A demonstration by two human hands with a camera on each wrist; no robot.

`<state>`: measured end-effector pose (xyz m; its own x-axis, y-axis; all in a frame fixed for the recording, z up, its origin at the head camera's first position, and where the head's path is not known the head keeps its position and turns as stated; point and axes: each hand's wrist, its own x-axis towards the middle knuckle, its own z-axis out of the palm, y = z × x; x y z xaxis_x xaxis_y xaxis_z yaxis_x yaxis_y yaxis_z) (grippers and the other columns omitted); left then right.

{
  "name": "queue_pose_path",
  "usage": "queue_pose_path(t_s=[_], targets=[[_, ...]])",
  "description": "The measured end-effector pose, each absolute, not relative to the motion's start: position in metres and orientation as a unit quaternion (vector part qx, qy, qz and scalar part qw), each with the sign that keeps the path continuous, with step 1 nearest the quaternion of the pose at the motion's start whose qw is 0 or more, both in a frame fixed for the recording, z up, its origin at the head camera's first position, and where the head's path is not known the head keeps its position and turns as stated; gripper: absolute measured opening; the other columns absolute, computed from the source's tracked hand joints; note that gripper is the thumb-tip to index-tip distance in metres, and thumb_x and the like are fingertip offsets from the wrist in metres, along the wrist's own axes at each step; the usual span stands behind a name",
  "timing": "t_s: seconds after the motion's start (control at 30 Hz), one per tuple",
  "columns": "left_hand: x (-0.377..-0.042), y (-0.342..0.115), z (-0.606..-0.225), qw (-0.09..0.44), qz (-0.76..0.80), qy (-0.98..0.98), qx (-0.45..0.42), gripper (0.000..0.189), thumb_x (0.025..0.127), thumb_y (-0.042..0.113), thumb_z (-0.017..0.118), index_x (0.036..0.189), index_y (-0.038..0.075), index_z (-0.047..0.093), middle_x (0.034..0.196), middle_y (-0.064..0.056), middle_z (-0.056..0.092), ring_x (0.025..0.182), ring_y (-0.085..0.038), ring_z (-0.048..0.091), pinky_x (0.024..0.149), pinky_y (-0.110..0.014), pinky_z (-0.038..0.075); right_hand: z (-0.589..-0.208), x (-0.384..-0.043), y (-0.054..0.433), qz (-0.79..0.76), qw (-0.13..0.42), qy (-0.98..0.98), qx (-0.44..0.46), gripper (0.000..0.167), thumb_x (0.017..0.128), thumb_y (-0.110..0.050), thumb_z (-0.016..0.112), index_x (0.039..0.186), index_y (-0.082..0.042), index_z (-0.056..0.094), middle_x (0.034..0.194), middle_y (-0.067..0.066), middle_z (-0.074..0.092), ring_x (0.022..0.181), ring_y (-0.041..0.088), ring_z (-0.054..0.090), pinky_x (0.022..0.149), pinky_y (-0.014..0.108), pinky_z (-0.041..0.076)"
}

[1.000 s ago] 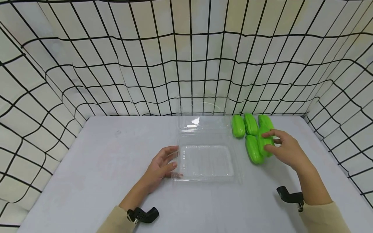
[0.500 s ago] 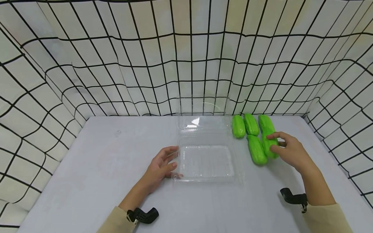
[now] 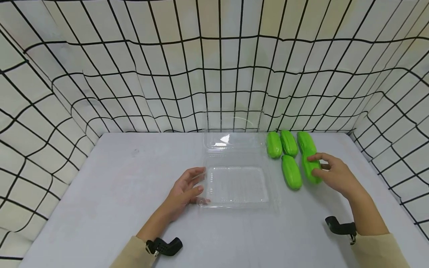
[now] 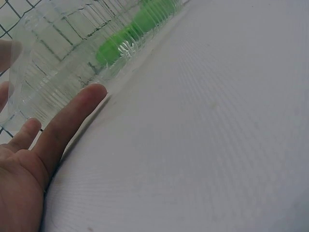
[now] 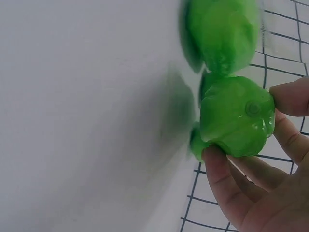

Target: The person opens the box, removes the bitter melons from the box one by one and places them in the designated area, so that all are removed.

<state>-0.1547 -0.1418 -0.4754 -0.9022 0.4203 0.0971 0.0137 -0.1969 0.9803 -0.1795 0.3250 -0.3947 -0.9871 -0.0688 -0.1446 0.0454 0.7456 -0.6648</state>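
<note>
A clear plastic clamshell box (image 3: 238,184) lies with its lid raised in the middle of the table. My left hand (image 3: 184,191) rests against its left side, fingertips at the wall. In the left wrist view one straight finger (image 4: 72,121) lies along the table beside the box. With thumb and fingers, my right hand (image 3: 331,173) pinches a shiny green toy vegetable (image 3: 310,167), long and ribbed. Its rounded, lobed end (image 5: 236,116) faces the camera in the right wrist view. Another green vegetable (image 3: 291,172) lies just left of it.
Behind these, more green vegetables (image 3: 289,143) lie close together, one (image 3: 274,145) nearest the box lid. A black wire-grid fence (image 3: 221,80) with white backing stands along the table's far edge and both sides. The white table (image 3: 127,178) spreads to the left.
My right hand has shifted a little to the right with the pinched green vegetable. A gap has opened between it and the neighbouring one. The left hand and the box stay put.
</note>
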Motion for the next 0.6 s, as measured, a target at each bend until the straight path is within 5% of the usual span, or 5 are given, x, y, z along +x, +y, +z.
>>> queue_pose_path(t_s=[0.27,0.6], targets=[[-0.1532,-0.1392,-0.4755,0.131,0.751,0.621,0.18,0.057,0.097,0.005,0.059,0.148,0.005,0.033,0.162,-0.016,0.022,0.151,-0.039,0.016,0.081,-0.046,0.061,-0.4057,-0.1853,0.3274,-0.319,0.093,0.942,-0.032,0.043,0.092,-0.017,0.061,0.134,-0.009,0.057,0.153,0.031,0.035,0.13,0.057,0.042,0.087,0.062,0.052],[-0.1554,-0.1393,-0.4743,0.135,0.759,0.615,0.168,0.058,0.097,0.003,0.059,0.148,0.004,0.032,0.162,-0.017,0.021,0.151,-0.038,0.016,0.08,-0.047,0.061,-0.4056,-0.1871,0.3225,-0.324,0.086,0.942,-0.034,0.043,0.094,-0.02,0.062,0.135,-0.009,0.056,0.154,0.031,0.032,0.133,0.058,0.038,0.089,0.068,0.049]])
